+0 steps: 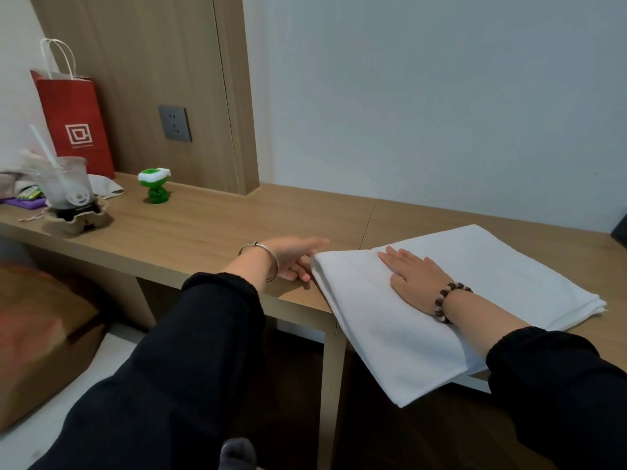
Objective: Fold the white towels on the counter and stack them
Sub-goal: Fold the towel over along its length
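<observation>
A white towel lies folded in layers on the wooden counter, its near corner hanging over the front edge. My right hand lies flat on top of the towel, fingers straight and pointing left. My left hand rests on the counter just left of the towel, with its fingertips at the towel's left folded edge. Whether those fingers pinch the edge I cannot tell. Only one towel is in view.
At the far left of the counter stand a red paper bag, a plastic cup with a straw in a cardboard holder, and a small green and white toy. A wall socket sits above. A brown box stands below left.
</observation>
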Motion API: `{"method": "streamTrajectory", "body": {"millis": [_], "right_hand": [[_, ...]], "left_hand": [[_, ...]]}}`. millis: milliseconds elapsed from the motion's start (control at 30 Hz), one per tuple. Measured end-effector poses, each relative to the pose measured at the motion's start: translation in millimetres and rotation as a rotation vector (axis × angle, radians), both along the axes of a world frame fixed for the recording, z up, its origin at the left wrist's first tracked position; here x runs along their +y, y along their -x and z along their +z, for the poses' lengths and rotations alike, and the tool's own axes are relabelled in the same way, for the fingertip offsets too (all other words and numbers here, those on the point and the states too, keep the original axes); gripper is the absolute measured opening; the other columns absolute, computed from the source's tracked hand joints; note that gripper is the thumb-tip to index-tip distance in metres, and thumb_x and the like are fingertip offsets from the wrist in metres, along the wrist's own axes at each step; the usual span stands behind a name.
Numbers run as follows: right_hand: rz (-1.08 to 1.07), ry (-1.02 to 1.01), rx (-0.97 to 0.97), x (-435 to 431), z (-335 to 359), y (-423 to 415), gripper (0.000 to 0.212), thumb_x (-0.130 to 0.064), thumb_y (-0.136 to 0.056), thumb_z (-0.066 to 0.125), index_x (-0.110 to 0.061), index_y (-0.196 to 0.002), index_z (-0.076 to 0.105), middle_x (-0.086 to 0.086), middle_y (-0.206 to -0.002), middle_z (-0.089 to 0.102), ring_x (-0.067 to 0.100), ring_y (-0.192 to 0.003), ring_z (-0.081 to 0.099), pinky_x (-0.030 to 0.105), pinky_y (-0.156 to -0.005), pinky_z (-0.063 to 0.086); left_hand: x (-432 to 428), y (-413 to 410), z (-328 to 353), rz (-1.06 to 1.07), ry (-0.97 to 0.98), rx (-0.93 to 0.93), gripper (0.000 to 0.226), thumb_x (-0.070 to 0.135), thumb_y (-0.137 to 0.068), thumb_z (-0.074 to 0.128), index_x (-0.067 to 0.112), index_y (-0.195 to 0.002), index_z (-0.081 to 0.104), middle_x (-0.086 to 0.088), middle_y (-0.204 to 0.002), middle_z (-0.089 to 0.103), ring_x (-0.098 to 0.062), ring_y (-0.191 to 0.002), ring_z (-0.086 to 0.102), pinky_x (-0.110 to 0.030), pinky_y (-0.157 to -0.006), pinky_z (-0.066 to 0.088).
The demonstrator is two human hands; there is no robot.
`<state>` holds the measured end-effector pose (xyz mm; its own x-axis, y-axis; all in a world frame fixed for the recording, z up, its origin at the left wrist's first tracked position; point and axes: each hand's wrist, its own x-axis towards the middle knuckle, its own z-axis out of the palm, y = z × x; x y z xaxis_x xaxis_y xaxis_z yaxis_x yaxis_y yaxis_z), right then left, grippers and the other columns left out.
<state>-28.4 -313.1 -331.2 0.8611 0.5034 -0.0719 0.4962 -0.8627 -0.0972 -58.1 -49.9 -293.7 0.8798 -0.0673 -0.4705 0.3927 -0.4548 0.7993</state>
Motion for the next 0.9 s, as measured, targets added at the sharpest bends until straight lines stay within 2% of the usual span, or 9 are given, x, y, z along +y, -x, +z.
{"method": "streamTrajectory", "body": {"millis": [100,267,433,600,667,700,767,833,900], "right_hand": [[0.001,-0.004,0.0,-1,-1,-1,0.055,-0.026,-0.099,0.02,-0.032,-0.151,0.004,-0.01,-0.159,-0.003,0.009,-0.146,-0.002,0.04,-0.116,0.0],[0.001,-0.015,0.0,0,-3,-2,0.055,-0.027,-0.099,0.021,-0.032,-0.151,0.005,-0.01,-0.159,-0.002,0.01,-0.146,-0.001,0.04,-0.116,0.001],[0.001,-0.033,0.002,0,-3,-2,0.055,-0.027,-0.098,0.022,-0.032,-0.151,0.007,-0.011,-0.159,-0.001,0.009,-0.145,-0.001,0.04,-0.116,0.001],[0.001,-0.04,0.004,-1,-2,-2,0.055,-0.027,-0.098,0.021,-0.033,-0.151,0.007,-0.011,-0.159,-0.001,0.008,-0.145,-0.001,0.039,-0.116,0.001],[-0.018,-0.034,0.005,-1,-3,-1,0.055,-0.027,-0.098,0.02,-0.032,-0.151,0.006,-0.011,-0.159,-0.002,0.009,-0.146,-0.001,0.04,-0.116,0.0],[-0.035,-0.026,0.004,0,-4,-1,0.055,-0.028,-0.098,0.019,-0.032,-0.151,0.005,-0.01,-0.159,-0.003,0.009,-0.146,-0.002,0.042,-0.116,0.0],[-0.09,-0.005,-0.005,5,-4,0,0.055,-0.029,-0.098,0.017,-0.031,-0.151,0.003,-0.009,-0.159,-0.004,0.011,-0.146,-0.002,0.045,-0.116,0.001],[-0.162,0.001,-0.008,10,-5,3,0.056,-0.031,-0.097,0.015,-0.03,-0.151,0.002,-0.008,-0.159,-0.006,0.013,-0.146,-0.003,0.048,-0.116,0.001],[-0.232,-0.012,-0.002,16,-6,7,0.057,-0.032,-0.096,0.014,-0.029,-0.151,0.001,-0.007,-0.159,-0.007,0.014,-0.146,-0.004,0.049,-0.115,0.0]], "left_hand": [[-4,-3,-2,-0.01,-0.032,0.004,0.047,0.053,-0.089,0.052,0.007,-0.093,0.063,-0.003,-0.066,0.067,-0.009,-0.048,0.056,-0.015,-0.038,0.033],[-1,-2,-7,0.011,0.034,-0.019,0.041,0.05,-0.088,0.057,0.01,-0.093,0.063,0.0,-0.069,0.062,-0.007,-0.048,0.049,-0.014,-0.042,0.033],[-2,0,-10,0.083,0.13,-0.071,0.023,0.029,-0.09,0.063,0.005,-0.088,0.063,0.002,-0.053,0.055,-0.007,-0.04,0.042,-0.018,-0.041,0.042],[-3,2,-16,0.071,-0.021,-0.276,0.006,0.02,-0.088,0.063,0.017,-0.087,0.068,0.009,-0.049,0.054,-0.004,-0.038,0.042,-0.015,-0.039,0.032],[-7,0,-21,0.089,-0.068,-0.371,0.007,0.017,-0.087,0.063,0.02,-0.084,0.067,0.006,-0.05,0.052,-0.004,-0.038,0.042,-0.015,-0.039,0.032],[-10,-2,-22,0.106,-0.1,-0.418,0.007,0.018,-0.087,0.063,0.021,-0.082,0.066,0.004,-0.055,0.053,-0.005,-0.04,0.044,-0.016,-0.041,0.035],[-17,-6,-25,0.141,-0.222,-0.513,0.002,0.022,-0.087,0.064,0.021,-0.087,0.065,-0.001,-0.073,0.058,-0.01,-0.058,0.052,-0.021,-0.058,0.043],[-22,-10,-23,0.157,-0.418,-0.572,0.02,0.028,-0.087,0.064,0.019,-0.105,0.065,-0.004,-0.094,0.06,-0.017,-0.086,0.057,-0.026,-0.077,0.043],[-30,-14,-16,0.128,-0.665,-0.637,0.034,0.026,-0.09,0.059,0.018,-0.123,0.058,-0.003,-0.116,0.059,-0.021,-0.113,0.049,-0.03,-0.092,0.041]]}}
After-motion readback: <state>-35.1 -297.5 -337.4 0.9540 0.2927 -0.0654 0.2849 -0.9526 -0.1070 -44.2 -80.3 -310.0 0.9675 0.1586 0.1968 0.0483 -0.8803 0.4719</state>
